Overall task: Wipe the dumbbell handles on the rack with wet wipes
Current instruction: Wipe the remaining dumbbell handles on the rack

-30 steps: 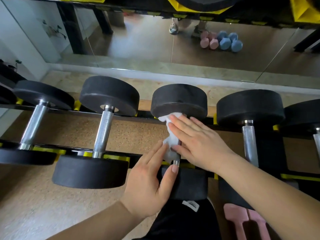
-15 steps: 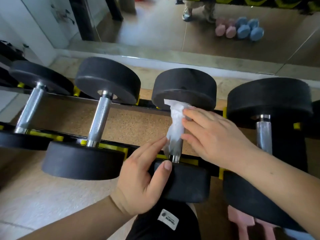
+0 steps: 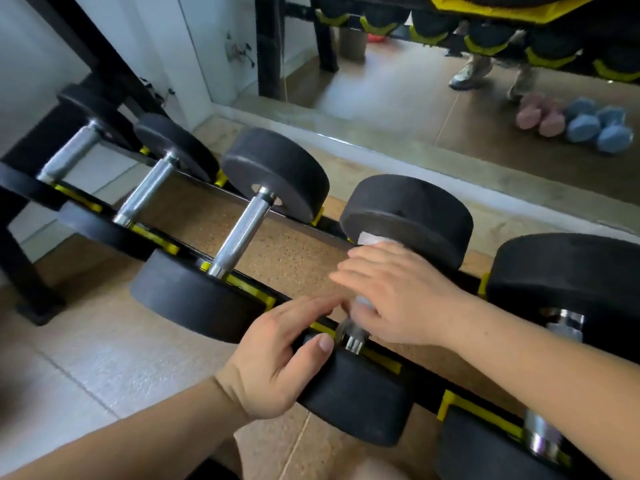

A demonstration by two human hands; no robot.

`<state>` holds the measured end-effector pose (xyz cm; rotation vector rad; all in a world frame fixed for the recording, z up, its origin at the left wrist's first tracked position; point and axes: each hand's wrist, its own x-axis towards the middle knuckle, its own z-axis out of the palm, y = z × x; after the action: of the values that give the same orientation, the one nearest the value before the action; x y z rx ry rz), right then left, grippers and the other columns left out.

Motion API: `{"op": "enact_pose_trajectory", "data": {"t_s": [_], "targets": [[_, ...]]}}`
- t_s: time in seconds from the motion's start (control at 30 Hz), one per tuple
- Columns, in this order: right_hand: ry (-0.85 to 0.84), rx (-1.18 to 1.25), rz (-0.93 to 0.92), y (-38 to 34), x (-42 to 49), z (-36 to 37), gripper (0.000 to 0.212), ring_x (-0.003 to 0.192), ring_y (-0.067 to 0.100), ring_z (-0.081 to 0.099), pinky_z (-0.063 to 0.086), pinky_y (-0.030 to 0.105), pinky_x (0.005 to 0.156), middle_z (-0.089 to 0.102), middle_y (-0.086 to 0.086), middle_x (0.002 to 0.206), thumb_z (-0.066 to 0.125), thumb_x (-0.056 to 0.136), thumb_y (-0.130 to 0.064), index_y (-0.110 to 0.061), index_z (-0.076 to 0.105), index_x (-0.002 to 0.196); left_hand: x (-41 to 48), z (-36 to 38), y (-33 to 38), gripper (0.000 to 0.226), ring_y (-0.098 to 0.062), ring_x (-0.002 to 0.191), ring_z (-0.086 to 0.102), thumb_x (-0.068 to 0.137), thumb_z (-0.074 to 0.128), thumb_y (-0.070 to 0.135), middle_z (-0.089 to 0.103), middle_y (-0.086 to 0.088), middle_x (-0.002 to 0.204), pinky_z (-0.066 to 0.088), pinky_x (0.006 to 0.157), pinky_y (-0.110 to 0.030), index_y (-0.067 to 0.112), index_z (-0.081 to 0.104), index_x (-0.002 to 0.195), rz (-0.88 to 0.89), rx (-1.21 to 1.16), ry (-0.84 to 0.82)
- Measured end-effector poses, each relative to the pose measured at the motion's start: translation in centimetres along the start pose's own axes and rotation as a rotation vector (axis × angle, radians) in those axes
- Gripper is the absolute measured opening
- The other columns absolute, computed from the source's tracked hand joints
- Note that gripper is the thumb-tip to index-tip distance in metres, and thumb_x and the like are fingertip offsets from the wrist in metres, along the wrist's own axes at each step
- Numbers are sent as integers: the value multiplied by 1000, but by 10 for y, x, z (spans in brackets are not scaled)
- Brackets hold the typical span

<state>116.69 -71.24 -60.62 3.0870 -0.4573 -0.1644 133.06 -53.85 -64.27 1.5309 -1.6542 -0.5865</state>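
Several black dumbbells with steel handles lie across a black rack (image 3: 166,242) with yellow cradles. My right hand (image 3: 398,292) covers the handle of the dumbbell (image 3: 408,211) in the middle and grips a white wet wipe (image 3: 369,239) around it; only a scrap of wipe shows above my fingers. My left hand (image 3: 284,358) rests on the near weight (image 3: 360,403) of the same dumbbell, thumb on its top edge, fingers extended toward the handle. The bare end of that handle (image 3: 353,339) shows below my right hand.
A bare-handled dumbbell (image 3: 242,233) lies just left, two more further left. Another dumbbell (image 3: 568,275) sits on the right. A floor mirror (image 3: 398,95) behind the rack reflects pink and blue small dumbbells and a person's shoes. Tiled floor (image 3: 86,368) lies lower left.
The camera has swung left and tilted. My right hand has slid along the handle so it now hides most of the wipe. My left hand stays on the near weight.
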Motion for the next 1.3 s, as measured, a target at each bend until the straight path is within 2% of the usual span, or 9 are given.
{"op": "enact_pose_trajectory", "data": {"t_s": [0.13,0.33,0.47,0.7,0.83,1.0,1.13,1.2,1.3], "targets": [[8,-18,-25,-5,-16,2,55,122,20,51,33,41,114,62,-7,119,28,102,-58,-24,65,125,-2,-2,3,58,-10,120,61,105,35,55,65,7,133,51,99,-40,19,56,145,-77,111,-31],[44,118,36,-11,-62,12,65,159,11,3,18,44,128,16,-4,172,16,107,-51,-20,24,163,-2,-8,18,66,-12,126,58,104,22,61,61,6,141,46,108,-35,24,54,148,-162,284,-110],[90,79,126,-21,-64,15,68,158,17,12,20,45,128,25,3,169,16,104,-48,-14,34,160,-6,-10,40,64,-12,137,48,106,12,61,51,10,152,38,116,-31,31,41,154,-299,473,-137],[47,0,-108,9,-25,8,60,142,17,38,7,44,128,53,-10,140,15,105,-52,-30,53,145,-29,24,69,71,-6,156,13,101,12,68,15,13,171,12,127,-27,35,10,164,-504,426,32],[20,83,-142,8,-67,27,64,158,9,-12,-1,41,128,-2,-11,173,10,107,-53,-26,9,166,-33,31,55,66,-5,149,28,102,12,67,33,16,162,26,125,-30,37,26,159,-409,369,138],[185,52,-205,21,-64,38,57,160,17,5,14,48,128,11,-6,173,29,110,-38,-23,22,164,-29,32,43,59,-9,131,49,104,21,61,52,12,143,47,106,-39,30,48,146,-296,332,203],[254,-71,-227,17,-14,35,42,128,28,55,30,53,119,65,5,129,36,107,-43,-22,67,128,-30,34,37,49,-7,124,53,105,28,53,56,13,135,49,100,-35,28,57,136,-233,332,268],[393,-99,-226,11,5,34,40,83,27,58,46,49,93,64,3,87,38,105,-40,-19,69,89,-30,34,35,49,-6,122,54,104,27,54,57,14,132,50,98,-35,30,58,133,-215,321,287],[501,-25,-223,7,1,39,41,81,26,55,45,48,88,61,3,85,37,104,-36,-18,69,87,-29,33,33,48,-6,118,55,104,28,54,58,15,128,51,94,-35,29,60,129,-194,302,305]]}}
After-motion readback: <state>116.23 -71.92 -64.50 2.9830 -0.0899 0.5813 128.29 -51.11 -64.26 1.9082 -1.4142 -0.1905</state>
